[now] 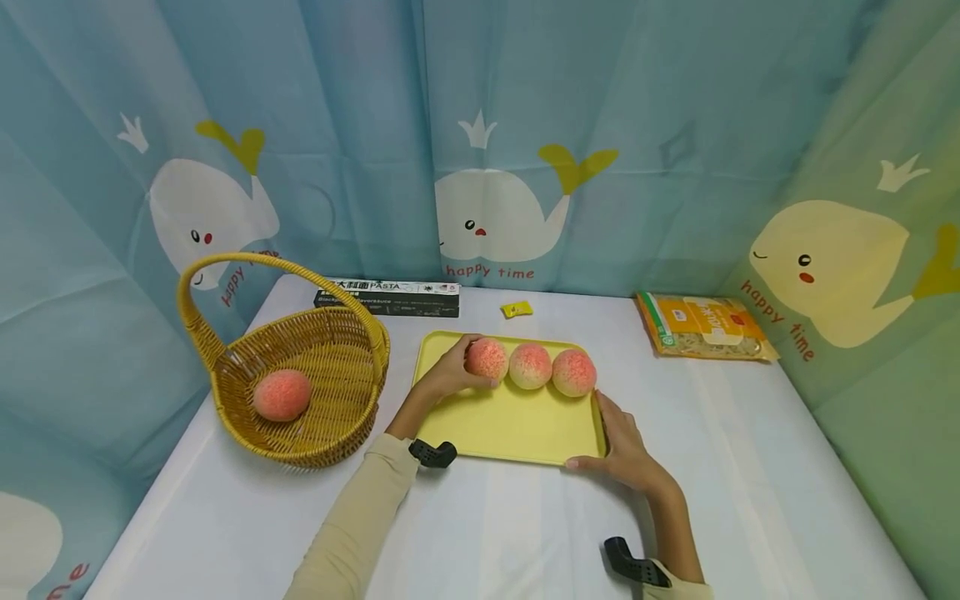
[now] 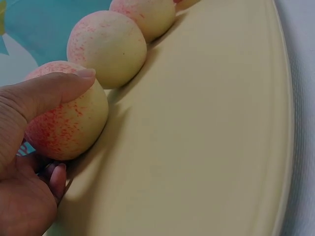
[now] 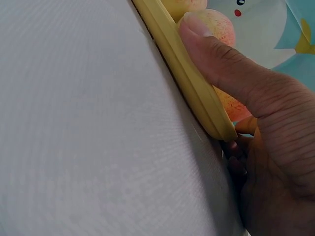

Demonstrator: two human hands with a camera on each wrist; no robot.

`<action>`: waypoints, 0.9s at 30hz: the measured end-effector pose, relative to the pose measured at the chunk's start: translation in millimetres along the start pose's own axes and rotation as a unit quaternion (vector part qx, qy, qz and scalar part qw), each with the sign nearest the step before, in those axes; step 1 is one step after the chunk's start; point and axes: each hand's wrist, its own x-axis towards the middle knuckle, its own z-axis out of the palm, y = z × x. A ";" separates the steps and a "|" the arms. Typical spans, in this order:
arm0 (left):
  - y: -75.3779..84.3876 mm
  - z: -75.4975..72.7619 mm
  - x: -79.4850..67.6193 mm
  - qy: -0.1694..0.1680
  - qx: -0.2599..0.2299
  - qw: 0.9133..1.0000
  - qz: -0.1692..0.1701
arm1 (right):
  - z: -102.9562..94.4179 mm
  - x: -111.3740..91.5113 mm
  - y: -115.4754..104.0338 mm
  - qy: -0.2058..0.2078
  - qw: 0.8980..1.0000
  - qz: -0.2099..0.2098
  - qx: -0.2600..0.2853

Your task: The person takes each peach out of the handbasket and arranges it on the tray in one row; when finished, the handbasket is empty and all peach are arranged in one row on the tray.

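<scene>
Three pink-and-cream peaches stand in a row along the back of a yellow tray [image 1: 517,425]. My left hand [image 1: 450,373] holds the leftmost peach [image 1: 487,362], thumb over its near side in the left wrist view, fingers partly hidden behind it. Beside it are the middle peach [image 1: 530,367] and the right peach [image 1: 574,372], which no hand touches. At the tray's front right corner, my right hand [image 1: 626,446] grips the rim, with the thumb on the front edge and the fingers along the right side. Another peach [image 1: 282,395] lies inside a wicker basket [image 1: 337,400] on the left.
The basket's tall handle [image 1: 277,261] arches over it. Behind stands a dark pasta box [image 1: 397,302], with a small yellow packet [image 1: 517,309] to its right. An orange food bag [image 1: 705,327] lies at the back right of the white table [image 1: 750,467]. Blue curtains [image 1: 360,167] enclose the table.
</scene>
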 end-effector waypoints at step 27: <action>-4.4 3.2 2.7 0.008 0.020 1.000 0.011 | 0.4 2.3 2.2 -0.001 1.000 0.003 0.002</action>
